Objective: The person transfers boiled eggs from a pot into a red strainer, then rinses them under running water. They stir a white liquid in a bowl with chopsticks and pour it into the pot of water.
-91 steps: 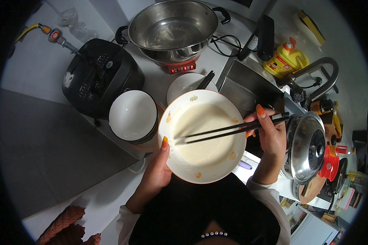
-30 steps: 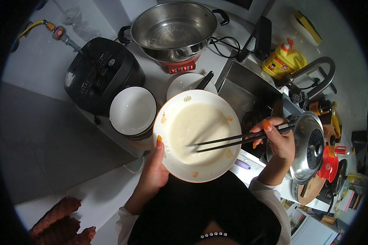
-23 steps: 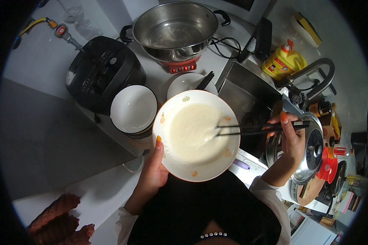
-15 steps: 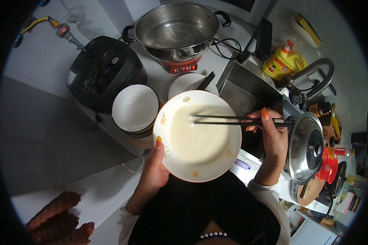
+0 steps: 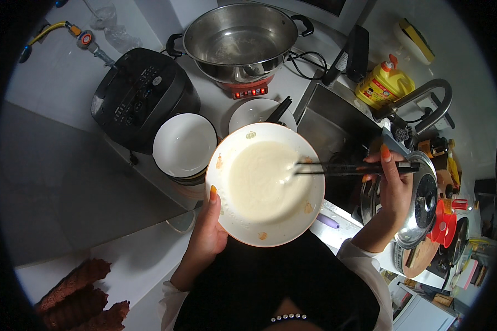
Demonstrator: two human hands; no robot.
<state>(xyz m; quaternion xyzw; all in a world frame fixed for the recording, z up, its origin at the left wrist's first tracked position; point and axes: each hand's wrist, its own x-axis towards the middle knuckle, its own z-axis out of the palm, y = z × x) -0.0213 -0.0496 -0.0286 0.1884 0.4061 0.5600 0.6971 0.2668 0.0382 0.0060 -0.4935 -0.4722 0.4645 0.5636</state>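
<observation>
counter (image 5: 212,105) beyond; left hand (image 5: 207,234) grips bowl (image 5: 284,234), right hand (image 5: 395,190) chopsticks (image 5: 345,168).

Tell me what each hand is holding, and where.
Left hand: the white bowl, by its lower-left rim, thumb on top. Right hand: black chopsticks, toward their rear ends.

Orange-patterned white dish (image 5: 286,227), cream-coloured liquid (image 5: 262,182), black chopsticks (image 5: 342,172)

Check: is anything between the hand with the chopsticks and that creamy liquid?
Nothing visible is. The right hand holds black chopsticks over the right rim of the decorated bowl, and their blurred tips seem to meet the creamy liquid. The left hand grips the left side, clear of them.
</observation>
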